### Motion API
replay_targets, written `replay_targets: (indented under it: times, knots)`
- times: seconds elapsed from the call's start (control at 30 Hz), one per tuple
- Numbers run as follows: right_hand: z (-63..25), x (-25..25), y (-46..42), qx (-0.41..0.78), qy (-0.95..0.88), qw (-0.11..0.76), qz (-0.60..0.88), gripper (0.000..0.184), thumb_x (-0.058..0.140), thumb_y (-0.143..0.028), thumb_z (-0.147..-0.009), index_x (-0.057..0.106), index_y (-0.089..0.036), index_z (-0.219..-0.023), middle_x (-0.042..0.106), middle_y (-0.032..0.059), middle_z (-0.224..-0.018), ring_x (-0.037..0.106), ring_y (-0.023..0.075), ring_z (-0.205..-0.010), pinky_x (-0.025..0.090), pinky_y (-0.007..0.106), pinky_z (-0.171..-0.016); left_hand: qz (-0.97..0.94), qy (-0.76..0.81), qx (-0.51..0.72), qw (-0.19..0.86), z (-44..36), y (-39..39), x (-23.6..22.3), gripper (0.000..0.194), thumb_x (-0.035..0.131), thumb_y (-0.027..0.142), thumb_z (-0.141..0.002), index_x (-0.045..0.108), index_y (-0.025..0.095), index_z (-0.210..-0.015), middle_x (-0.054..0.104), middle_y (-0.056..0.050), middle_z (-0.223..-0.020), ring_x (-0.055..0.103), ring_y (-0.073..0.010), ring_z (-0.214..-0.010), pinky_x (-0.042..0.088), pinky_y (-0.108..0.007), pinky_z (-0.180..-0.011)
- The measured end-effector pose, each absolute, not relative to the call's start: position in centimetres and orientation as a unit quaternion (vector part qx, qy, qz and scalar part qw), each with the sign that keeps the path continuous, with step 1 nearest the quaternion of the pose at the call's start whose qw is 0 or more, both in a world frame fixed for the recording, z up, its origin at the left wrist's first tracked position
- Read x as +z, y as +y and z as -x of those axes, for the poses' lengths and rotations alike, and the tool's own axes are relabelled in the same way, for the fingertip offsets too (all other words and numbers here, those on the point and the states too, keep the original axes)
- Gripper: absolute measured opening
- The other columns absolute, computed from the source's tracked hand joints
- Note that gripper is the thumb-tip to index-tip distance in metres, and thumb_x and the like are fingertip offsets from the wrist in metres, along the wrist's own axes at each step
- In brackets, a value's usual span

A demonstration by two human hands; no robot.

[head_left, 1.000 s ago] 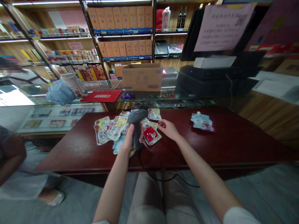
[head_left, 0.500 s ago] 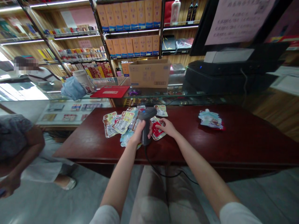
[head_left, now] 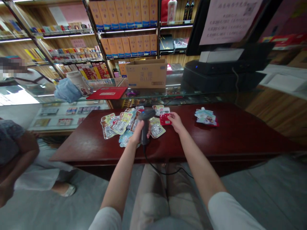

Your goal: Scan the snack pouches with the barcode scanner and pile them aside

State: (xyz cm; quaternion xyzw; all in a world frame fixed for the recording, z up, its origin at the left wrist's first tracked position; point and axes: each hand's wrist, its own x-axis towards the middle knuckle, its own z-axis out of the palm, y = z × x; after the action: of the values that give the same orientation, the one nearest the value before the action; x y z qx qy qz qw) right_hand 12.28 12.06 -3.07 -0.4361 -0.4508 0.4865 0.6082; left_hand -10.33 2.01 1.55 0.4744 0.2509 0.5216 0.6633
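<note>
My left hand (head_left: pixel 138 131) is wrapped round the grip of a black barcode scanner (head_left: pixel 145 131), its head pointing up and away to the right. A cord hangs from the handle. My right hand (head_left: pixel 176 121) pinches the right edge of a small red packet (head_left: pixel 165 119), lifted a little in front of the scanner's head. Several printed snack pouches (head_left: pixel 122 123) lie in a loose pile to the left of and behind the scanner. One yellowish pouch (head_left: pixel 157 128) rests just below the red packet. Part of the pile is hidden behind my left hand.
The dark red table (head_left: pixel 206 143) bears another pale blue pouch (head_left: pixel 205 116) on the right. Behind it, a glass counter holds a cardboard box (head_left: pixel 146 75), a red folder (head_left: pixel 107 93) and a black machine (head_left: pixel 216 73). A person (head_left: pixel 16 153) sits at left; another stands behind the counter.
My right hand has picked the red packet up off the pouches and moved it up and to the right. The scanner stays in my left hand; the whole view has shifted slightly.
</note>
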Motion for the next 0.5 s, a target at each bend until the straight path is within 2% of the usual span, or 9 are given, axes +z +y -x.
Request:
replay_targets:
  times: [0.1,0.23,0.5]
  knots:
    - [-13.8,-2.5,11.9,0.517,-0.383,0.634,0.428,0.04,0.079,-0.03,-0.061,0.051,-0.026,-0.09,0.071,-0.0032,-0.094,0.068,0.0168,-0.084,0.059,0.032,-0.069,-0.492,0.244,0.49,0.677,10.3,2.0,1.4,0.067,0.071,0.072,-0.071,0.058,0.015,-0.104,0.064,0.0,-0.07,0.052,-0.0103,-0.041,0.039,-0.026,-0.04]
    - [-16.1,-2.0,11.5,0.538,-0.355,0.634,0.427,0.038,0.076,-0.021,-0.062,0.048,-0.025,-0.088,0.07,-0.0048,-0.087,0.069,0.0157,-0.079,0.06,0.033,-0.071,-0.52,0.249,0.455,0.679,10.0,2.0,1.1,0.065,0.073,0.069,-0.073,0.059,0.013,-0.103,0.065,-0.001,-0.071,0.056,-0.0121,-0.041,0.039,-0.025,-0.039]
    - [-18.1,-2.5,11.3,0.524,-0.373,0.64,0.419,0.04,0.077,-0.024,-0.063,0.048,-0.026,-0.09,0.07,-0.0048,-0.09,0.069,0.0162,-0.08,0.06,0.036,-0.073,-0.553,0.275,0.42,0.664,10.0,1.8,0.9,0.059,0.073,0.066,-0.074,0.055,0.016,-0.1,0.068,-0.003,-0.076,0.061,-0.014,-0.044,0.042,-0.025,-0.04]
